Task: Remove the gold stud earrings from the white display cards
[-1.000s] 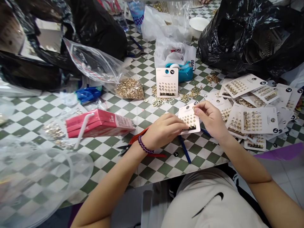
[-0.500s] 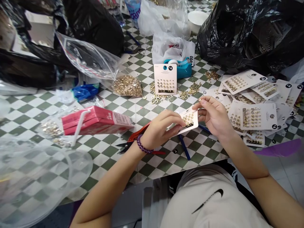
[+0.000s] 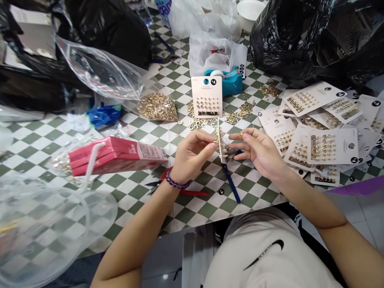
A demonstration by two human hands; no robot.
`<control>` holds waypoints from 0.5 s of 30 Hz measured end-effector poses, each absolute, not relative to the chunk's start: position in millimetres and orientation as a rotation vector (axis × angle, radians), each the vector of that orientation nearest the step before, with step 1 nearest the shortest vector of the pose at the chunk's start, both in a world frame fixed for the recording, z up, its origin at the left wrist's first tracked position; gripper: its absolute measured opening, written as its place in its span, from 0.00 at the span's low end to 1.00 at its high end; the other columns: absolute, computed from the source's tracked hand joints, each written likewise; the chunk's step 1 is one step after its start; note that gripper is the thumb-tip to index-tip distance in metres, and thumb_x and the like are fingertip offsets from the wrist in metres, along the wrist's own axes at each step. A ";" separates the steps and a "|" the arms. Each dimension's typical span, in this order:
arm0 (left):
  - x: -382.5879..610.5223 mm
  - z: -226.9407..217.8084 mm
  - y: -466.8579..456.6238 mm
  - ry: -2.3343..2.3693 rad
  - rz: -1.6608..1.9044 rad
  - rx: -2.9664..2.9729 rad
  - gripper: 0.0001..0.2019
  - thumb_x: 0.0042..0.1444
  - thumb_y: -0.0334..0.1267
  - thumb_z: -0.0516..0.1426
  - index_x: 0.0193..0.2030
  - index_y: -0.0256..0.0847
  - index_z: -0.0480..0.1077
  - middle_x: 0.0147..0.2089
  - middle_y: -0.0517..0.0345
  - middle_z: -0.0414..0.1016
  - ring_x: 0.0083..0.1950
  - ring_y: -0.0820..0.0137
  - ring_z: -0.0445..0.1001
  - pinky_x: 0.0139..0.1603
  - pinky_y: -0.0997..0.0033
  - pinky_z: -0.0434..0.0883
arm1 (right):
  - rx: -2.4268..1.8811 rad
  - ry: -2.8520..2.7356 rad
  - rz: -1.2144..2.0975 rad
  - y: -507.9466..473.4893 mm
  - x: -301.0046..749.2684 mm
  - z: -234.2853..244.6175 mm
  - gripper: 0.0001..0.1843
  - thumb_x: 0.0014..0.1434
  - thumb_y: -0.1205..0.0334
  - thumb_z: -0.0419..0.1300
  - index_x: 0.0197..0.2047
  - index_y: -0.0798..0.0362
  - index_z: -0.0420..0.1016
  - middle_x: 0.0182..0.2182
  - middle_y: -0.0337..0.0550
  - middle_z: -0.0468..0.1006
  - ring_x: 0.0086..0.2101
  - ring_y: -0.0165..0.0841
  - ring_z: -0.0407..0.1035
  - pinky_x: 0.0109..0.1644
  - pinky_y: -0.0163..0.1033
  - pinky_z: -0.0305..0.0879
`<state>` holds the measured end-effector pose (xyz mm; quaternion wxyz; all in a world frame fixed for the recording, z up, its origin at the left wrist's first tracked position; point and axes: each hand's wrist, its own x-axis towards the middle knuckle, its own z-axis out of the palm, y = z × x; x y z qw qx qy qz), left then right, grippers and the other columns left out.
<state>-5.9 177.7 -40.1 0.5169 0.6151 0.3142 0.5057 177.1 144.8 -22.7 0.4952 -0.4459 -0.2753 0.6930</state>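
My left hand (image 3: 192, 156), wearing a purple bead bracelet, pinches an earring card (image 3: 222, 150) at its studded face. The card stands upright, nearly edge-on to me, with thin posts poking out on its right side. Thumb and forefinger of my right hand (image 3: 265, 156) are closed on a tiny gold piece (image 3: 241, 133), too small to identify; its other fingers reach towards the posts. Behind stands another earring card (image 3: 207, 90) with rows of gold studs, leaning near a teal tape dispenser (image 3: 229, 86). Loose gold pieces (image 3: 244, 110) lie around it.
A pile of earring cards (image 3: 333, 146) spreads at the right. Red-handled pliers (image 3: 192, 193) and a blue handle (image 3: 231, 184) lie near the front edge. A pink drink carton (image 3: 117, 156) and a bag of gold pieces (image 3: 157, 107) are at the left. Black bags (image 3: 300, 44) stand behind.
My left hand has turned the card from a tilted, face-up pose to upright and edge-on, showing the posts. My right hand has shifted slightly left and down, still pinching the tiny piece.
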 end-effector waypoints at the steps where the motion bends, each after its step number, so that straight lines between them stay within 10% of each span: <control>1: -5.7 -41.5 178.4 0.784 1.236 1.464 0.04 0.54 0.34 0.63 0.34 0.38 0.72 0.32 0.58 0.73 0.33 0.79 0.73 0.33 0.85 0.72 | -1.108 -0.747 1.628 142.7 175.1 -24.4 0.11 0.58 0.57 0.60 0.38 0.55 0.65 0.41 0.43 0.77 0.39 0.30 0.75 0.31 0.31 0.75; 8: -5.6 -45.1 173.2 0.950 1.367 1.696 0.05 0.54 0.31 0.62 0.38 0.39 0.74 0.36 0.56 0.76 0.36 0.76 0.75 0.32 0.81 0.73 | -1.112 -1.427 1.111 126.2 162.9 -29.6 0.05 0.64 0.62 0.54 0.42 0.53 0.68 0.45 0.43 0.74 0.44 0.28 0.71 0.47 0.37 0.72; 15: -5.9 -38.6 168.8 0.905 1.426 2.048 0.08 0.53 0.24 0.61 0.39 0.37 0.72 0.35 0.57 0.76 0.35 0.76 0.74 0.33 0.79 0.72 | -1.179 -1.552 0.848 130.0 156.5 -31.7 0.05 0.64 0.63 0.54 0.41 0.53 0.69 0.36 0.40 0.75 0.37 0.26 0.71 0.40 0.32 0.70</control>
